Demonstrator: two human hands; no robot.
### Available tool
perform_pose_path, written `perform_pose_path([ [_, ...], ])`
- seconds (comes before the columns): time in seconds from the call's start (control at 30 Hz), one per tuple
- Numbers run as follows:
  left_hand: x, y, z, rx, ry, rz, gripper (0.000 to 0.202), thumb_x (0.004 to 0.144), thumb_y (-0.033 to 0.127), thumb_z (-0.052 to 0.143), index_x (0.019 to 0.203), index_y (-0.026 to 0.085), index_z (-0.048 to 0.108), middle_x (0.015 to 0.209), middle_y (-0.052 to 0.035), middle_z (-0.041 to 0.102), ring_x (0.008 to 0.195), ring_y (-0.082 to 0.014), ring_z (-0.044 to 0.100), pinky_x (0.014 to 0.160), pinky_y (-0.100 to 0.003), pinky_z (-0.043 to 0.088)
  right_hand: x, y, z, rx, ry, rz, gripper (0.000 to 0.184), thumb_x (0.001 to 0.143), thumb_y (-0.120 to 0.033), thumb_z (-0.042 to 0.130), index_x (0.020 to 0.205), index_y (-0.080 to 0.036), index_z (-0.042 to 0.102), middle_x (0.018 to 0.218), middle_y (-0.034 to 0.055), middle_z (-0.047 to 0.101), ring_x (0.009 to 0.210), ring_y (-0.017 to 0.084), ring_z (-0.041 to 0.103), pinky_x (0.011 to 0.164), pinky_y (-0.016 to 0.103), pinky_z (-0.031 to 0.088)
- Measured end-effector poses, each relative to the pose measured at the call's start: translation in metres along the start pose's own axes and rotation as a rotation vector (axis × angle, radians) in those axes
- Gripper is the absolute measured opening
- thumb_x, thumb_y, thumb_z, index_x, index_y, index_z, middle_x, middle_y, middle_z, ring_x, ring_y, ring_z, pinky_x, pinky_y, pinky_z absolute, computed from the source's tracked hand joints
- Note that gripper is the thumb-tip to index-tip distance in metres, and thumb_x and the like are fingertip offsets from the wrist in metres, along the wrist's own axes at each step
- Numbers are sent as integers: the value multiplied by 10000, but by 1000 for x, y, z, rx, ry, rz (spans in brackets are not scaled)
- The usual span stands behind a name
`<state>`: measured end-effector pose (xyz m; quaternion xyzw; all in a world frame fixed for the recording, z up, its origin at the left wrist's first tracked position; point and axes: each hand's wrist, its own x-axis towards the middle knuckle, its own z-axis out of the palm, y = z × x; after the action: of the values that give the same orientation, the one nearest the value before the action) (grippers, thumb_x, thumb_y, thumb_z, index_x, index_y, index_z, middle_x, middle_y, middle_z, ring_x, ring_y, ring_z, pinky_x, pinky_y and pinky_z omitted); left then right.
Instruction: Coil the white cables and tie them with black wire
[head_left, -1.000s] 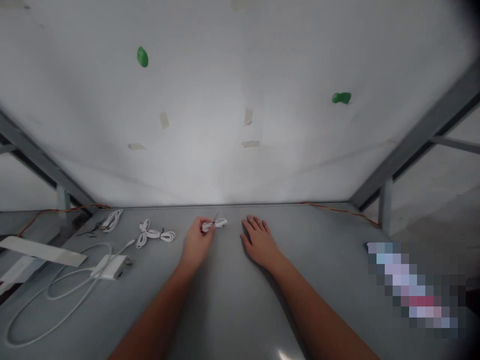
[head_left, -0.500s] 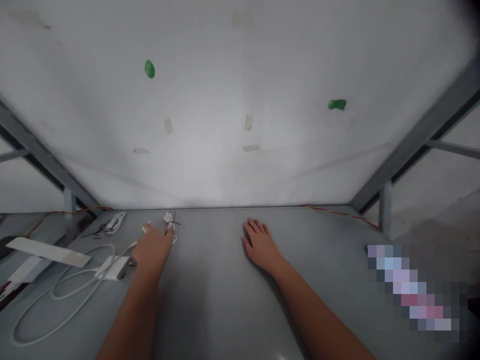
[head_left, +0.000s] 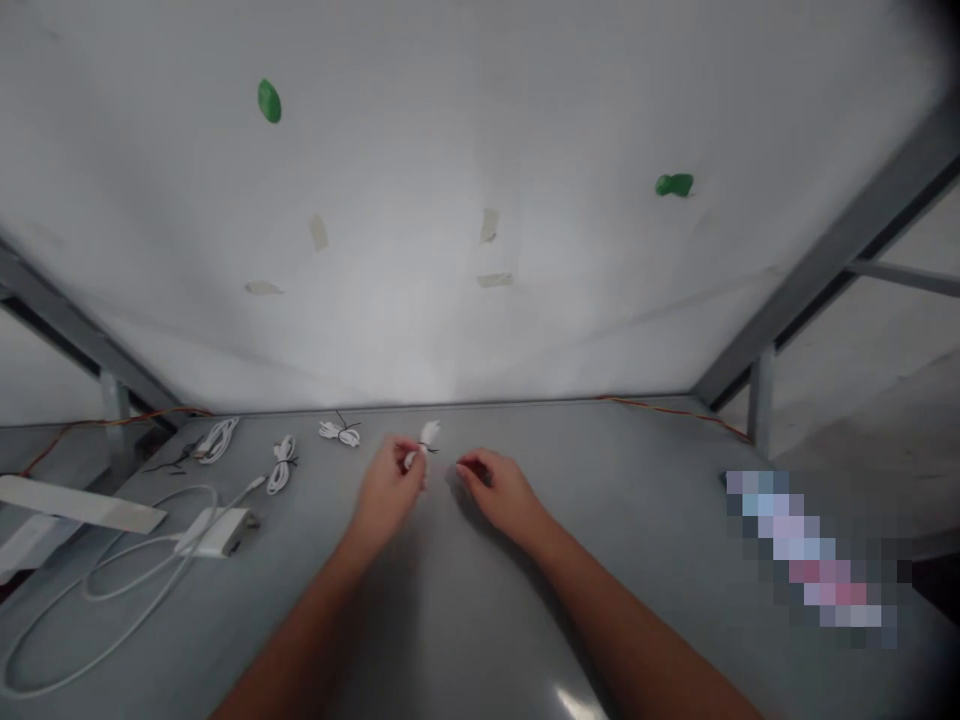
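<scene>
My left hand (head_left: 387,488) pinches a small white coiled cable bundle (head_left: 428,436) bound with a black tie, holding it just above the grey table (head_left: 465,600) near its far edge. My right hand (head_left: 496,490) hovers a short way to the right of the bundle with its fingers curled inward, holding nothing that I can see. Another tied white bundle (head_left: 339,432) lies to the left of my left hand. Further left lies a similar bundle (head_left: 282,464).
A third tied cable (head_left: 218,439) lies at the far left by the wall. A white power adapter (head_left: 212,532) with a long looped white cord (head_left: 90,600) sits at the left. A white flat strip (head_left: 75,503) lies at the left edge. Orange wire (head_left: 675,410) runs along the back.
My left hand reached left to the bundles, then came back to the middle holding a bundle. One bundle now lies further right than before. My right hand lifted and curled its fingers.
</scene>
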<state>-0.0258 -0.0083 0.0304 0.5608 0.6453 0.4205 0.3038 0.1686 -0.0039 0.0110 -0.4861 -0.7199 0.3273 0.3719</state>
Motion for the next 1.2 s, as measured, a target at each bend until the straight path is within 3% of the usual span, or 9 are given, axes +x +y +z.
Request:
perform_pose_path([
  [0.07, -8, -1, 21, -279, -151, 10, 386, 837, 580, 620, 961, 229, 516, 741, -8, 673, 626, -202, 666, 600, -313, 505, 0, 0, 4, 187, 7, 13, 217, 939, -375, 576, 964, -202, 704, 896, 45, 754, 808, 188, 678, 776, 314, 521],
  [0.17, -17, -1, 39, -458, -225, 13, 462, 793, 611, 709, 941, 222, 509, 795, -16, 697, 656, -180, 671, 612, -300, 511, 3, 7, 7, 329, 44, 60, 241, 905, -417, 589, 890, -200, 692, 800, 29, 727, 740, 182, 660, 703, 299, 510],
  [0.4, -19, 5, 35, -591, -343, -18, 511, 786, 583, 780, 1041, 219, 528, 880, -45, 769, 816, -215, 737, 703, -313, 529, 7, 20, 9, 477, 192, 200, 271, 789, -465, 712, 805, -196, 691, 727, 36, 726, 676, 198, 671, 659, 319, 535],
  [0.63, -14, 6, 29, -604, -324, 28, 475, 844, 566, 737, 1092, 215, 536, 872, -44, 759, 852, -226, 741, 779, -345, 537, 6, 17, 8, 398, 199, 167, 145, 818, -308, 659, 872, -197, 734, 828, 64, 763, 775, 219, 705, 755, 356, 561],
  [0.8, -18, 7, 23, -420, -246, 297, 442, 942, 445, 668, 1284, 214, 512, 1192, -124, 737, 1199, -263, 659, 1091, -441, 449, 2, 5, 1, 194, 223, 50, 127, 864, -287, 587, 832, -216, 688, 864, 52, 728, 829, 201, 668, 802, 334, 532],
  [0.93, -23, 11, 17, -194, -348, 390, 579, 926, 417, 694, 1427, 230, 471, 1471, -152, 591, 1402, -289, 524, 1211, -499, 356, -1, -3, 0, 303, 148, 63, 91, 850, -277, 592, 815, -220, 653, 840, 31, 726, 807, 190, 663, 799, 328, 533],
  [1.07, -24, 10, 22, -182, -464, 343, 627, 849, 458, 781, 1381, 219, 551, 1426, -149, 622, 1318, -305, 594, 1139, -482, 454, -2, -5, -1, 322, 156, 64, 97, 863, -292, 582, 831, -220, 637, 837, 32, 711, 798, 192, 649, 776, 323, 517],
  [1.13, -23, 7, 29, -309, -483, 257, 545, 887, 526, 722, 1299, 192, 593, 1240, -137, 719, 1121, -275, 697, 1000, -441, 545, -2, -5, -3, 243, 194, 21, 102, 875, -282, 563, 823, -224, 628, 828, 29, 686, 789, 188, 623, 753, 313, 490],
  [1.2, -21, 4, 35, -492, -496, 114, 578, 911, 608, 651, 1276, 166, 580, 946, -94, 769, 820, -230, 735, 772, -378, 589, -2, -4, -4, 151, 233, -46, 107, 883, -257, 548, 806, -224, 616, 832, 31, 662, 780, 184, 595, 738, 307, 461],
])
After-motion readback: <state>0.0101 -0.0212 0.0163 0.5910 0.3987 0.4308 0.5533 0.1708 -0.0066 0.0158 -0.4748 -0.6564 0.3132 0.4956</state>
